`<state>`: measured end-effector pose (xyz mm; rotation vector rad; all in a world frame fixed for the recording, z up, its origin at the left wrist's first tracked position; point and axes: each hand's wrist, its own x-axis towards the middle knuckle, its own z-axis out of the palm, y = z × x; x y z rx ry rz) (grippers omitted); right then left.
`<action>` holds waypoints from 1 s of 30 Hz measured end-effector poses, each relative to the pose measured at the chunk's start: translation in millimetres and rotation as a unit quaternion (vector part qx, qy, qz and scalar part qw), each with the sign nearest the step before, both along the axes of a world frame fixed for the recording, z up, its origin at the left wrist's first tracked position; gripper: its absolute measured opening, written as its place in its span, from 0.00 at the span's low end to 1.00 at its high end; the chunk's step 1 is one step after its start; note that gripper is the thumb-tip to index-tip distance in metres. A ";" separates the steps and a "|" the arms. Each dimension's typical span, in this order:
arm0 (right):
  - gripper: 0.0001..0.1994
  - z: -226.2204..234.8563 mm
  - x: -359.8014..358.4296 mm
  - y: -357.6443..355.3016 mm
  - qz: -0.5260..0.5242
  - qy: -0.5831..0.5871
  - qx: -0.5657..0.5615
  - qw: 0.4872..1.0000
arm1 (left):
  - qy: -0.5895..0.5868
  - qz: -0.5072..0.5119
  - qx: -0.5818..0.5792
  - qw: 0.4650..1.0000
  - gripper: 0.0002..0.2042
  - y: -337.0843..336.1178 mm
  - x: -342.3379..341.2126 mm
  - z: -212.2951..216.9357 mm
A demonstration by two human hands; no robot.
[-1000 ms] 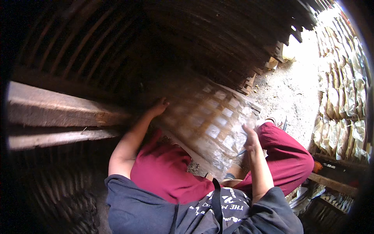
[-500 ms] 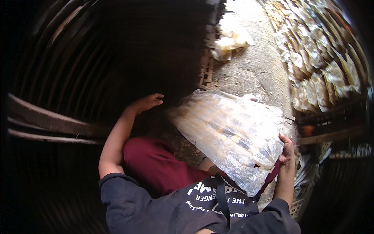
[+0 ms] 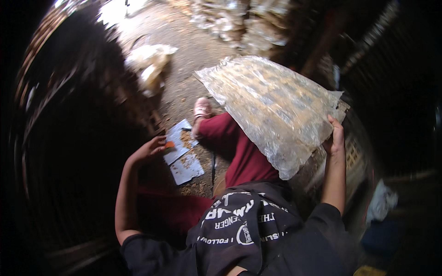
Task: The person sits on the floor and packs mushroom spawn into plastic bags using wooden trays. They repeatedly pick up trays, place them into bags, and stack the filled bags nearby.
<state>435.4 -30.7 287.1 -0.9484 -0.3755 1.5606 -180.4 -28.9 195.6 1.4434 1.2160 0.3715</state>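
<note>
A broad flat tray (image 3: pixel 276 103), wrapped in crinkled clear plastic, slants over my right knee. Yellowish-brown and dark patches show through the film. My right hand (image 3: pixel 335 134) grips its right edge, thumb on top, fingers mostly hidden underneath. At the left, my left hand (image 3: pixel 151 149) is held out, empty, its fingers loosely extended. Close to those fingertips is a small orange object (image 3: pixel 170 144); I cannot tell whether they touch. Two pale sheets (image 3: pixel 188 169) lie on the ground beside that hand, with brown crumbs scattered over them.
Crumpled plastic (image 3: pixel 154 64) lies on the floor ahead. Stacked plastic-wrapped pieces (image 3: pixel 244 23) stand at the far side. Dark slatted racks (image 3: pixel 60 83) rise on my left. A slatted crate (image 3: pixel 353 154) and a pale plastic bag (image 3: pixel 382 202) are at my right.
My view has turned to the right. The tray now sits higher and over my right knee, still in my right hand. The pale sheets and orange object have come into sight beside my left hand.
</note>
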 end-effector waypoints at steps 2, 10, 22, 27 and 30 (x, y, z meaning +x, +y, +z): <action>0.20 12.3 29.1 -33.5 -0.061 -0.022 0.025 0.998 | -0.002 -0.015 -0.012 1.000 0.22 14.9 12.3 -41.9; 0.15 18.4 140.6 -189.1 -0.332 -0.020 0.026 0.943 | 0.391 -0.090 0.017 0.916 0.26 58.2 -32.6 -133.5; 0.18 -51.2 245.0 -352.9 -0.690 -0.043 0.040 0.721 | 0.299 0.020 -0.184 0.936 0.27 87.1 -2.6 -152.5; 0.19 -72.1 258.7 -345.4 -0.701 -0.031 0.078 0.708 | 0.369 -0.012 -0.137 0.919 0.25 69.5 -53.7 -163.6; 0.20 -72.7 262.4 -357.9 -0.709 -0.057 0.083 0.698 | 0.420 -0.178 -0.026 0.889 0.23 93.7 -5.1 -140.5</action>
